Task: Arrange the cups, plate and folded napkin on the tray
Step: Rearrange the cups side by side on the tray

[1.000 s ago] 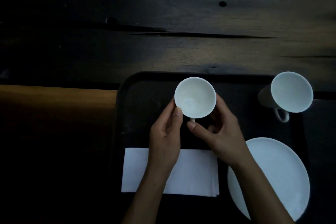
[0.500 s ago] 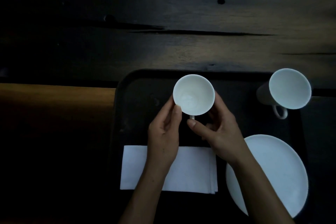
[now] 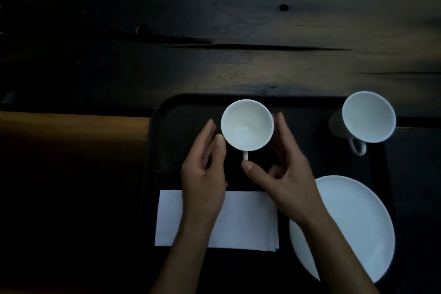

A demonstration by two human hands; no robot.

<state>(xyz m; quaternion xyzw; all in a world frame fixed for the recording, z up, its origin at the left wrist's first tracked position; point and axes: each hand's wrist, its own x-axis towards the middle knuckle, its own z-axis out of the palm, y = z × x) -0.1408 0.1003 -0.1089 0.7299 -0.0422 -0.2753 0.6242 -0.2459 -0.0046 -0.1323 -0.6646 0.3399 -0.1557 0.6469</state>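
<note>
A black tray [image 3: 167, 112] lies on the dark wooden table. A white cup [image 3: 247, 124] stands upright in the tray's far middle, its handle pointing toward me. My left hand [image 3: 205, 174] is just left of the cup with fingers spread and the thumb tip at its rim. My right hand [image 3: 281, 174] curves around the cup's right side, with its thumb tip at the end of the handle. A second white cup [image 3: 368, 117] sits at the tray's far right corner. The white plate [image 3: 353, 227] lies near right, and the folded white napkin [image 3: 248, 222] near left, partly under my forearms.
The scene is dim. Dark wooden planks [image 3: 214, 19] with knots and a long crack stretch beyond the tray. A lighter brown wooden surface [image 3: 71, 131] lies left of the tray.
Both hands have loosened around the middle cup: the fingers have spread away from its sides. The cup itself has stayed in place on the tray.
</note>
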